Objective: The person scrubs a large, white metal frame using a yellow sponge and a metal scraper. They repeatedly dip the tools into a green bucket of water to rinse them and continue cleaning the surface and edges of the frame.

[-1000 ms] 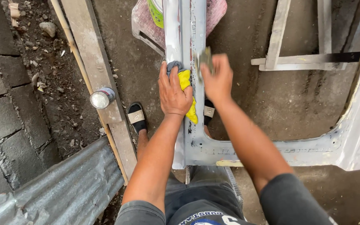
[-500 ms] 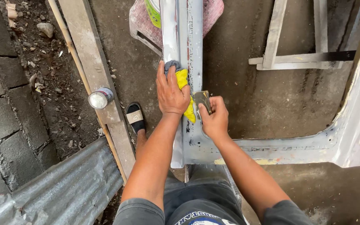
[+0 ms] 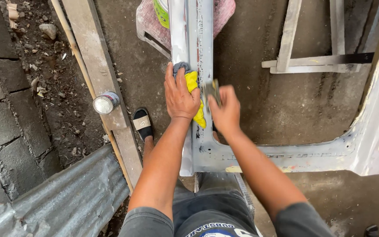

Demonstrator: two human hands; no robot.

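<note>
Pressing flat, the left hand [image 3: 180, 94] pins a yellow and grey cloth [image 3: 192, 82] against the upright grey-primed sheet-metal body frame [image 3: 200, 39], fingers together and spread over the rag, which appears to steady the panel. Just beside it, the right hand [image 3: 227, 112] has its fingers curled shut on a small flat sanding piece [image 3: 212, 90], laid face-on against the frame's surface. A small round metal tin [image 3: 105, 103] rests on the wooden plank [image 3: 95, 57], within reach to the left.
</note>
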